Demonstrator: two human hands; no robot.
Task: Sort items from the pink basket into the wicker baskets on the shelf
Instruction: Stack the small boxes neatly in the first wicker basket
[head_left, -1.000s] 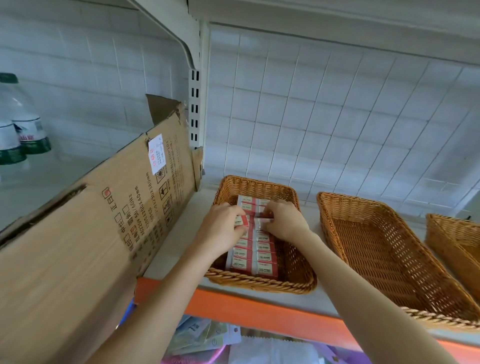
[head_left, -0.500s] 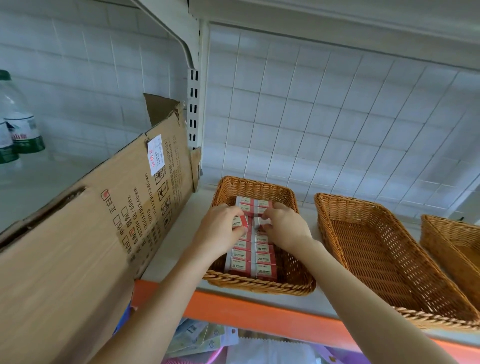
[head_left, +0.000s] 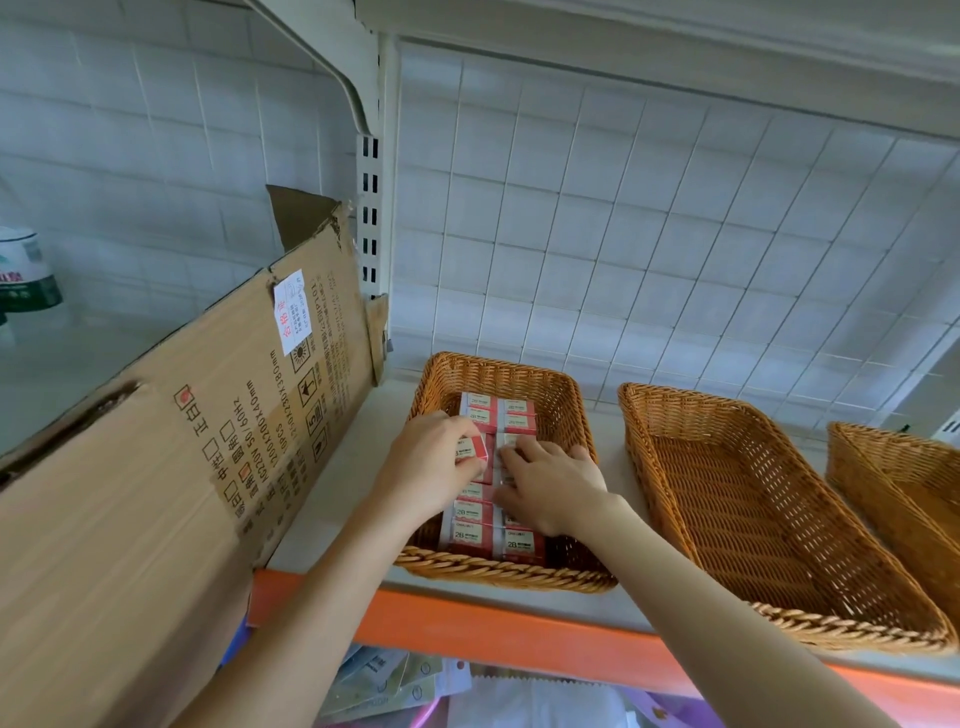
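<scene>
Both hands are inside the left wicker basket (head_left: 563, 395) on the shelf. It holds two rows of small red and white boxes (head_left: 497, 413) marked 2B. My left hand (head_left: 434, 452) pinches one red and white box (head_left: 471, 449), lifted a little above the left row. My right hand (head_left: 553, 486) lies on the right row with fingers spread flat on the boxes. A pink basket rim (head_left: 431, 714) shows at the bottom edge, below the shelf, mostly hidden.
A second wicker basket (head_left: 753, 509) stands to the right with nothing in it, a third (head_left: 904, 478) beyond it. A large cardboard box (head_left: 171, 467) leans at the left. The shelf has an orange front edge (head_left: 467, 623). Packets (head_left: 374, 680) lie below; a bottle (head_left: 26, 275) stands far left.
My left hand has raised one box slightly out of the left row. My right hand has slid toward me along the right row and flattened onto the boxes.
</scene>
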